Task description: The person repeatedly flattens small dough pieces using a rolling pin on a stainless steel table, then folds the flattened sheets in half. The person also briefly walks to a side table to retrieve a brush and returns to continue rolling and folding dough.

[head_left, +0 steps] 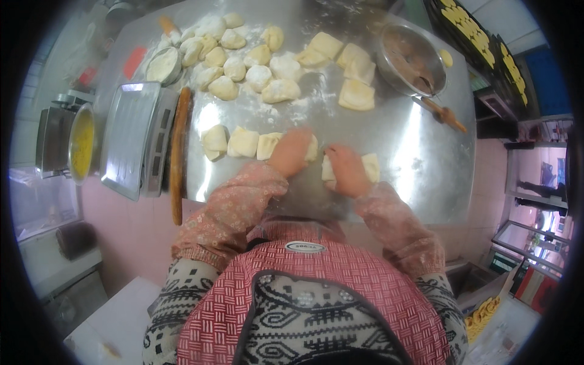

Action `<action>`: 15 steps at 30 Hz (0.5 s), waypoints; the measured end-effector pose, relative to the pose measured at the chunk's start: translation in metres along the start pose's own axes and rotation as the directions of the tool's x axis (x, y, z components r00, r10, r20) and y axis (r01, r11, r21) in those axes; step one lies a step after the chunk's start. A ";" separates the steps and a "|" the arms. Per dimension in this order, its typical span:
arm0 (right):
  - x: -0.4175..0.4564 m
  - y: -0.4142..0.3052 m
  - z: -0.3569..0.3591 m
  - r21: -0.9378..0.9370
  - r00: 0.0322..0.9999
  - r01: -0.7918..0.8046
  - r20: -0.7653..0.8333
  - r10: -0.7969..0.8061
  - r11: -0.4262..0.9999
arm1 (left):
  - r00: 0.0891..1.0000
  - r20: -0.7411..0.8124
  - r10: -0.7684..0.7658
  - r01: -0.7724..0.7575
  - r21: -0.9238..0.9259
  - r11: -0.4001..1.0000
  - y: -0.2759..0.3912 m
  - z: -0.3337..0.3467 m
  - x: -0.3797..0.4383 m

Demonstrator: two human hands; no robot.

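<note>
In the head view a row of folded dough pieces [242,142] lies on the steel table before me. My left hand [293,151] rests over the row's right end, covering part of one piece; a dough edge [313,148] shows beyond it. How its fingers are set is hidden. My right hand [348,170] is curled around the near-left part of another folded dough piece [371,167], its fingertips at the far edge and thumb side at the near edge. A gap of bare steel separates the two hands.
Floured dough lumps [235,68] and flatter folded pieces [357,95] lie farther back. A steel bowl of brown filling [406,57] stands back right, near a wooden-handled tool [445,115]. Leftward are a rolling pin [178,155], a scale [132,137], a flour bowl [163,66] and a yellow-filled bowl [82,143].
</note>
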State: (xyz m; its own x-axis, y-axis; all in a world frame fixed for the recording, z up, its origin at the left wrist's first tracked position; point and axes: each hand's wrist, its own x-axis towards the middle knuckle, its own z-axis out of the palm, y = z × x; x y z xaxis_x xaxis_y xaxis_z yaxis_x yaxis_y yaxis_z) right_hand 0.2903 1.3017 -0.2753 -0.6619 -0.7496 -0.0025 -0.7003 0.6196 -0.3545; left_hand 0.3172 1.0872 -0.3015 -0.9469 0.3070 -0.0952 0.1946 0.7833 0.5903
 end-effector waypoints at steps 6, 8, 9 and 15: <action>0.005 -0.008 -0.017 0.099 0.971 -0.083 0.234 0.058 0.992 | 0.983 0.031 0.182 -0.182 0.013 0.983 0.012 -0.014 -0.026; 0.014 -0.022 -0.017 0.120 0.994 0.013 0.103 -0.025 0.993 | 0.992 -0.064 0.109 -0.103 0.093 0.990 0.009 -0.041 -0.043; 0.022 -0.032 -0.012 0.122 0.995 0.093 0.015 -0.095 0.988 | 0.995 -0.092 0.039 -0.029 0.112 0.993 -0.008 -0.058 -0.057; 0.106 -0.094 0.050 0.100 0.996 0.085 0.003 -0.086 0.991 | 0.968 0.096 -0.233 0.229 0.051 0.972 -0.114 -0.079 -0.088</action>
State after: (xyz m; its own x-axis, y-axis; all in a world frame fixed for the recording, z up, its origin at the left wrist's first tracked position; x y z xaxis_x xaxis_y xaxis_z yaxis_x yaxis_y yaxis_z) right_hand 0.2991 1.1520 -0.2886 -0.5986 -0.8006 0.0248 -0.7236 0.5272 -0.4455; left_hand 0.3584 0.9282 -0.2965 -0.9373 0.1661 -0.3065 -0.0147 0.8595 0.5109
